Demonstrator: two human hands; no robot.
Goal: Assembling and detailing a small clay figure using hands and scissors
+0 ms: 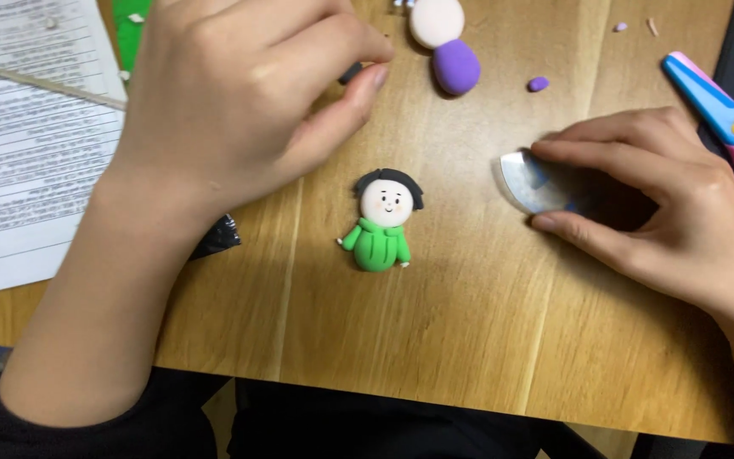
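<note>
**Two hands at work around a small clay figure**

Left hand (239, 93) is raised over the upper left of the tabletop (469, 340); thumb and forefinger are pinched together on a small dark bit of clay (352, 73), only an edge of it showing. Its shape and long axis cannot be told.

Right hand (664, 204) rests on the tabletop at the right, fingers (605, 153) above and thumb below closed on a thin, clear curved plastic piece (527, 180). The rounded edge of that piece points left, toward the middle of the tabletop; the rest is hidden under the hand.

Between the hands, touching neither: one clay figure (382, 223), lying flat, long axis running roughly up and down in view, head toward the far edge. Black hair, pale round face, green ribbed body, one small arm out to its left side in view.

Further out, at the far edge: one second figure (445, 42), partly cut off, pale ball above a purple oval, tilted. One purple crumb (539, 83) lies just right of it; two smaller scraps (635, 25) lie farther right.

One pair of scissors (724, 119), blue blades with pink handle, lies at the right edge, beside the right hand.

One stack of printed paper sheets (27, 144) lies at the left. One black crinkled wrapper (218, 236) peeks from under the left forearm.

No containers in view.
</note>
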